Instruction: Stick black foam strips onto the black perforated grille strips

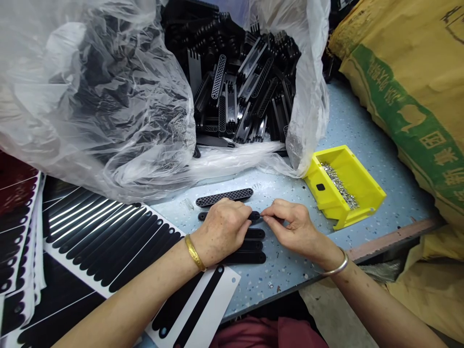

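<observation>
My left hand (224, 228) lies curled over a row of flat black strips (253, 245) on the speckled blue table (348, 125), fingers pressing the topmost strip (254, 216). My right hand (292, 227) pinches that same strip's right end between thumb and forefinger. A perforated black grille piece (224, 196) lies just beyond the hands. Under my left forearm a white backing sheet (108, 241) carries several long black adhesive strips.
A big clear plastic bag (108, 96) full of black plastic grille parts (235, 87) fills the table's back. At the right stands a yellow bin (344, 186) of small metal screws, beside a tan woven sack (409, 87). More sticker sheets (18, 227) are stacked at the left.
</observation>
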`<state>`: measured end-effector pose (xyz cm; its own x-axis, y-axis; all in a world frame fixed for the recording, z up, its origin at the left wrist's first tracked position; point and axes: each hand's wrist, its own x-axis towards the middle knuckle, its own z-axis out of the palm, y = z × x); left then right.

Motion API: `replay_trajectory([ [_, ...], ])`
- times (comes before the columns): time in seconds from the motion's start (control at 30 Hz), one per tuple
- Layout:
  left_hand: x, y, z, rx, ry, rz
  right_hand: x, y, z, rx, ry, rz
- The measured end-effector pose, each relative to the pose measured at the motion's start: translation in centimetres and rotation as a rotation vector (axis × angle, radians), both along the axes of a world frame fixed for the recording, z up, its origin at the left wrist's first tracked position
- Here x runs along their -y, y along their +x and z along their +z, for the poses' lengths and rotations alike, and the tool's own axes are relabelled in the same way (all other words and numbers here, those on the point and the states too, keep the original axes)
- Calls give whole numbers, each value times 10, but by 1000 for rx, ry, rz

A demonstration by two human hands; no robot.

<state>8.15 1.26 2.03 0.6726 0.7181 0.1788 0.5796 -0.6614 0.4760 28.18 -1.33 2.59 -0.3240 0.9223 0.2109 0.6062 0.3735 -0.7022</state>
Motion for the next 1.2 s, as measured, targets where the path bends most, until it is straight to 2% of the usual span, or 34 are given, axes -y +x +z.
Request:
replay_trajectory([
  [0.2, 0, 0, 0, 13, -3, 13, -2, -3, -3, 15, -66, -13],
  [0.33, 0, 0, -1, 9, -1, 15, 0, -7, -7, -16, -54, -66],
  [0.67, 0, 0, 0, -12, 3, 60, -1, -10, -3, -99, -43, -64],
  [0.87, 0, 0, 2, -17, -29, 79, 4, 2, -2, -58, -63, -71],
  [1.07, 0, 0, 1, -29, -54, 69, 13, 30, -12, 267, 115, -203],
  [1.2, 0, 0, 1, -38, -67, 75, 13, 32, -11, 343, 262, -229],
])
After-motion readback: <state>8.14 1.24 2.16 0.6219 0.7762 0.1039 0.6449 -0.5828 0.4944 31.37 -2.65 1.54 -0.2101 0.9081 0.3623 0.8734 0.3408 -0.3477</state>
